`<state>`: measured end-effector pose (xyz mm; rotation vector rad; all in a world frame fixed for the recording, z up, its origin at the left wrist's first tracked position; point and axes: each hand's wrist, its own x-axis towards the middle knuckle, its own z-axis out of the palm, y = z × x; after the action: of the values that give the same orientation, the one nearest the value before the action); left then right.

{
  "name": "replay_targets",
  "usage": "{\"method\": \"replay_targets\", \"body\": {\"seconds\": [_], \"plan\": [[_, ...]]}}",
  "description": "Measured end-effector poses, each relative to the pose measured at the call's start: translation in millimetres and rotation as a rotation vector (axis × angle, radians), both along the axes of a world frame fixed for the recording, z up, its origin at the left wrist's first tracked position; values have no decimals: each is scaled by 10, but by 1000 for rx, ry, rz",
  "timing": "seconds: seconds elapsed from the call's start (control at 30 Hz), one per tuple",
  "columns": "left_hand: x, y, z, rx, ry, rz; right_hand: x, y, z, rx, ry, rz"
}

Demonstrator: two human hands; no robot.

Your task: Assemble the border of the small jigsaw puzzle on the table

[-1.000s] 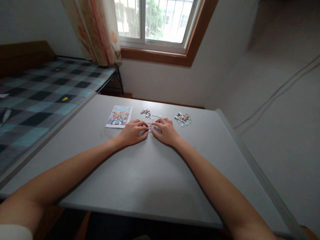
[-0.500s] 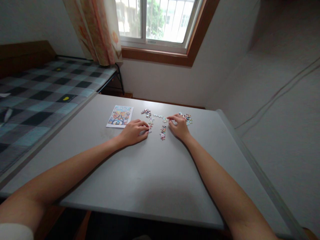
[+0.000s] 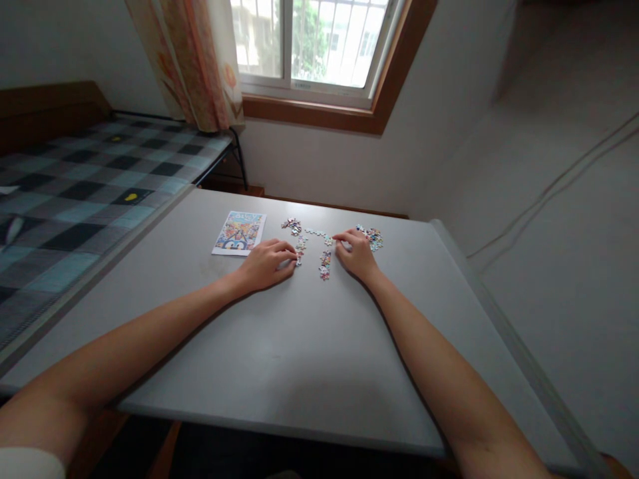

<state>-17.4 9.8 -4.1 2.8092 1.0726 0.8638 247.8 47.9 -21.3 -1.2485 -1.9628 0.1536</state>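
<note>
Joined jigsaw puzzle pieces make a partial frame on the table: a top row [image 3: 315,232], a left strip [image 3: 301,245] and a right strip [image 3: 325,265]. My left hand [image 3: 269,264] lies on the table with its fingers loosely spread, fingertips touching the left strip. At the top row's right end, my right hand [image 3: 353,251] has thumb and index finger close together on a small puzzle piece [image 3: 329,240], partly hidden by the fingertips. Behind that hand is a pile of loose pieces [image 3: 375,238]. A smaller pile [image 3: 292,226] lies beyond the left strip.
A printed colour picture sheet [image 3: 239,233] lies left of the pieces on the white table [image 3: 279,352]. A bed with a checked cover [image 3: 124,163] stands along the left. Behind the table are a curtain [image 3: 194,66], a window [image 3: 329,46] and a wall.
Both hands stay almost in place. My right hand's fingertips shift very slightly at the end of the top row; the puzzle pieces look the same.
</note>
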Motion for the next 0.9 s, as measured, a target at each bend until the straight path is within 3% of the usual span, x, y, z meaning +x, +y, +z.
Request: {"method": "replay_targets", "body": {"seconds": [0.17, 0.33, 0.53, 0.9], "plan": [[-2, 2, -2, 10, -7, 7, -4, 2, 3, -17, -12, -9], [0, -6, 2, 43, 28, 135, 0, -1, 7, -25, -19, -12], [9, -37, -5, -86, 45, 252, 7, 3, -6, -26, -32, -15], [15, -34, -8, -109, 49, 221, 5, -10, 13, -55, -62, -16]]}}
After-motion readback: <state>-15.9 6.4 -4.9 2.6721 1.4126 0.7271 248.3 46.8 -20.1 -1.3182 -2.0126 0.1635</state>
